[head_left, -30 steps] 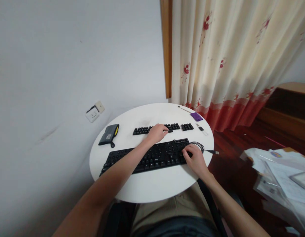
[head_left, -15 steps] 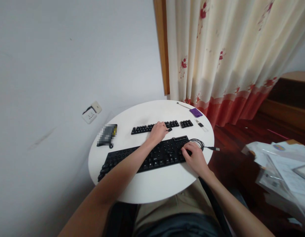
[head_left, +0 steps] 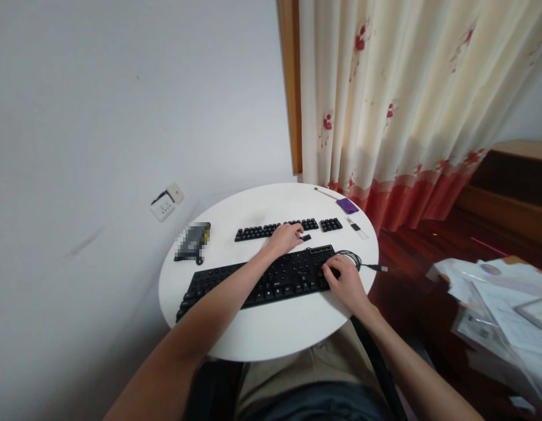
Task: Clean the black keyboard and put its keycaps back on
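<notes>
On the white round table (head_left: 292,336) lies a black keyboard (head_left: 279,279), with many of its key positions bare in the upper part and keycaps along the near edge. My left hand (head_left: 285,238) reaches across it, fingers bent and closed at a wide black keycap (head_left: 306,237) by the fingertips. Behind that hand runs a row of loose black keycaps (head_left: 255,231), and a smaller block of keycaps (head_left: 331,224) sits to its right. My right hand (head_left: 346,279) curls over the keyboard's right end, thumb and fingers close together; what lies under them is partly hidden.
A coiled cable with a USB plug (head_left: 376,268) extends past the table's right edge. At the back right are a purple cloth (head_left: 347,205), a thin stick and a small wire tool (head_left: 356,227). A blurred-out dark item (head_left: 194,241) lies left. Papers (head_left: 507,304) are piled at right.
My left hand and the wide keycap have shifted slightly to the right and nearer the keyboard. My right hand stays on the keyboard's right end. The view has tilted a little.
</notes>
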`<state>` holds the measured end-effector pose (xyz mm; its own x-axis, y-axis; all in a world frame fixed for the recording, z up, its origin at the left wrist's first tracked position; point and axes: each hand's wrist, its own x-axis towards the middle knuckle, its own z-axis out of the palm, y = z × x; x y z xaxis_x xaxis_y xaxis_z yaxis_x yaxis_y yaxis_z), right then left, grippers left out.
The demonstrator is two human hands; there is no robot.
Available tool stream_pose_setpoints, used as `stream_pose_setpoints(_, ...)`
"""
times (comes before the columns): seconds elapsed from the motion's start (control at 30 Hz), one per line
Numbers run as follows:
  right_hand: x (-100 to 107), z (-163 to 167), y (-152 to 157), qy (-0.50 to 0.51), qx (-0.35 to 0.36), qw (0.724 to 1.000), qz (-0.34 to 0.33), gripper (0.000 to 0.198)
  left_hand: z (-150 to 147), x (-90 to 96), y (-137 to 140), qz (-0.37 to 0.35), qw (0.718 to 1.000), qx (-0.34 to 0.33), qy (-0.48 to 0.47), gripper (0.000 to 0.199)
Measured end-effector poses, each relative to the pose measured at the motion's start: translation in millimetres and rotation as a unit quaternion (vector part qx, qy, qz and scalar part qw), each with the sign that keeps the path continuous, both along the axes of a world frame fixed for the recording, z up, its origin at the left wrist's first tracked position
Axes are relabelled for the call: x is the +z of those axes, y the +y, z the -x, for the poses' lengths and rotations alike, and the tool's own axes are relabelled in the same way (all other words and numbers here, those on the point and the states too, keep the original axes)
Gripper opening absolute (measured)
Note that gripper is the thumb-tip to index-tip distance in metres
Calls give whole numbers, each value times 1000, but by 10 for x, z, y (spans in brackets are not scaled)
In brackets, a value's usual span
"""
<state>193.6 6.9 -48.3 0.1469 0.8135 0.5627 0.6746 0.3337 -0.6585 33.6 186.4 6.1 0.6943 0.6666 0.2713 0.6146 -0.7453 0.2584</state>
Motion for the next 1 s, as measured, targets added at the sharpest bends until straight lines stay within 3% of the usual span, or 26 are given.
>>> stream_pose_setpoints(0.17, 91, -15, 10, 18, -31, 998, -44, 14, 262, 326, -274, -4, 999, -31, -16, 13)
stream_pose_setpoints(0.27, 215, 35, 62, 6, -14, 998, -59, 13, 536, 403, -516, 12, 997, -61, -44, 11)
stream_pose_setpoints(0.47, 410, 374, 293, -75, 111, 991, -21, 10, 982, 247, -805, 83, 991, -60, -85, 12)
stream_pose_setpoints(0.67, 355, 584, 398, -83, 201, 976, 27, 11, 1116, 83, -915, 137, 981, -15, -140, 11)
stream_pose_setpoints(1.0, 241, 547, 367, -105, 215, 970, 47, 9, 1109, 11, -941, 177, 975, -7, -131, 13)
